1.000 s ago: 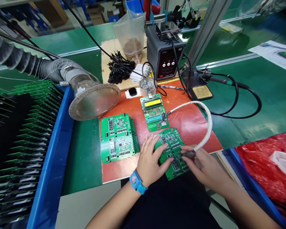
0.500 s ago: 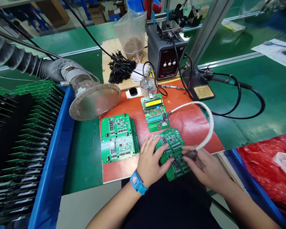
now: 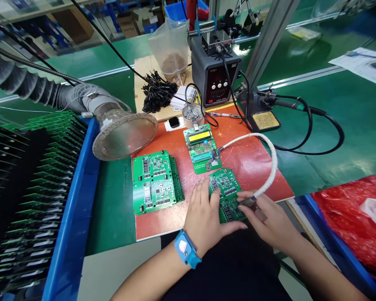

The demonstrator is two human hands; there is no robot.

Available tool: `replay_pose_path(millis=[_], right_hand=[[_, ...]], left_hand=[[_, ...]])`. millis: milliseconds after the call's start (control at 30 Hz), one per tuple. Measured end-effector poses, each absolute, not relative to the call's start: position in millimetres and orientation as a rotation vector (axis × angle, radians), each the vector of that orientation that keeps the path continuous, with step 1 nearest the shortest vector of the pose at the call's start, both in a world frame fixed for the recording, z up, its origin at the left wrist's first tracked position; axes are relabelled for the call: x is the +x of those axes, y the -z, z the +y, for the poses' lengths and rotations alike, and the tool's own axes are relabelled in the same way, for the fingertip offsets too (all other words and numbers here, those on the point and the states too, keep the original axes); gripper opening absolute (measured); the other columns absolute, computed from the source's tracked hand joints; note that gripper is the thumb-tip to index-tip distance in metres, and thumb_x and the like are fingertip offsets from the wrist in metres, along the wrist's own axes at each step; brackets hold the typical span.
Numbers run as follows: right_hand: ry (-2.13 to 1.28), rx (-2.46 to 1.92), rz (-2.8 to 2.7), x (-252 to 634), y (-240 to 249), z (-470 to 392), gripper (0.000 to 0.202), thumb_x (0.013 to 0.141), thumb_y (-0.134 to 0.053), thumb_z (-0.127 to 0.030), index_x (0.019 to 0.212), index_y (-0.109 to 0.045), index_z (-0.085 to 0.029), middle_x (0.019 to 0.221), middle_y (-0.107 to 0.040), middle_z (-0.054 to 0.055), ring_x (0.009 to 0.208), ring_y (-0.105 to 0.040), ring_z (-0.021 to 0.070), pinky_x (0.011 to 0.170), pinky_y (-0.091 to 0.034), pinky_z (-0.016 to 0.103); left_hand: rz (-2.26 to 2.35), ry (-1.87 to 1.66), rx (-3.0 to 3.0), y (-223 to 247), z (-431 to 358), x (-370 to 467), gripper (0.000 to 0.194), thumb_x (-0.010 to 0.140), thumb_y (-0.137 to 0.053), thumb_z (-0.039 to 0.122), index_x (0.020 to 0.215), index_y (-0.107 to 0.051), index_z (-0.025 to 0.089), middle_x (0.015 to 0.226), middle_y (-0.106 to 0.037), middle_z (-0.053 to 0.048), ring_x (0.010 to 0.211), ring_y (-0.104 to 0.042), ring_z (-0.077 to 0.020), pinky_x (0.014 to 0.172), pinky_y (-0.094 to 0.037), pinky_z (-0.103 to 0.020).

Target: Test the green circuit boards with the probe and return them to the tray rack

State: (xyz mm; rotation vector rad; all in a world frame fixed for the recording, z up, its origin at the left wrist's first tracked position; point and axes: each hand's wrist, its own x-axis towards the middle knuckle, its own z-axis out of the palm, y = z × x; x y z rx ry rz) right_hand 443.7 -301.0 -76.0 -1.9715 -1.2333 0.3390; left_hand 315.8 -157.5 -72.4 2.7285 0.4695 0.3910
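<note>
A green circuit board (image 3: pixel 228 184) with several chips and dark digit displays lies at the front of the red mat. My left hand (image 3: pixel 203 213) rests over its left side, fingers stretched out and thumb reaching along the near edge. In my right hand (image 3: pixel 269 219), thumb and fingers pinch the dark probe connector (image 3: pixel 248 202) of a white-sleeved cable (image 3: pixel 274 163). Its tip is at the board's right part; contact cannot be made out. The cable runs to a programmer board (image 3: pixel 203 146) with a lit yellow screen and a small blue light.
A stack of similar boards (image 3: pixel 156 184) lies left on the red mat (image 3: pixel 156 223). A fume funnel (image 3: pixel 125 138) hangs above a blue bin (image 3: pixel 69 209) of upright boards. Behind stand a soldering station (image 3: pixel 217 75), black parts (image 3: pixel 158 90) and an iron stand (image 3: pixel 265 119).
My left thumb has swung off the board's face to its near edge, and the left hand has shifted slightly right. The blue light on the programmer looks brighter. My right hand stays at the board.
</note>
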Motion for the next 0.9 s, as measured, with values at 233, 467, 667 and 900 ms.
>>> replay_pose_path(millis=[233,467,667,900], right_hand=[[-0.309,-1.976,-1.256,444,75,-299,0.022,0.091,-0.051,-0.02,0.113,-0.052,-0.023,0.098,-0.067,0.006,0.091,-0.067,0.0174,0.081,-0.058,0.03],[-0.341,-1.99,-1.269,444,77,-300,0.023,0.092,-0.05,-0.02,0.114,-0.051,-0.023,0.104,-0.067,0.007,0.094,-0.067,0.0176,0.082,-0.057,0.03],[-0.34,-2.004,-1.269,444,74,-299,0.022,0.092,-0.05,-0.02,0.113,-0.051,-0.023,0.102,-0.067,0.006,0.093,-0.067,0.0171,0.082,-0.057,0.029],[-0.328,-1.999,-1.279,445,72,-300,0.021,0.092,-0.049,-0.021,0.113,-0.051,-0.024,0.1,-0.067,0.004,0.091,-0.067,0.0159,0.083,-0.057,0.028]], left_hand=[[0.454,-0.155,2.762,63,-161,324,0.126,0.038,-0.064,0.087,0.141,-0.042,0.017,0.151,-0.026,-0.028,0.13,-0.034,-0.0542,0.098,-0.038,-0.067],[0.493,-0.023,2.782,53,-162,333,0.122,0.037,-0.081,0.071,0.139,-0.045,0.015,0.148,-0.033,-0.027,0.129,-0.035,-0.0552,0.099,-0.036,-0.067],[0.541,0.137,2.726,47,-161,335,0.117,0.043,-0.079,0.069,0.142,-0.041,0.02,0.152,-0.028,-0.023,0.139,-0.022,-0.0495,0.108,-0.029,-0.064],[0.551,0.235,2.66,45,-159,335,0.117,0.046,-0.08,0.067,0.145,-0.037,0.022,0.155,-0.018,-0.024,0.142,-0.012,-0.0469,0.112,-0.025,-0.06]])
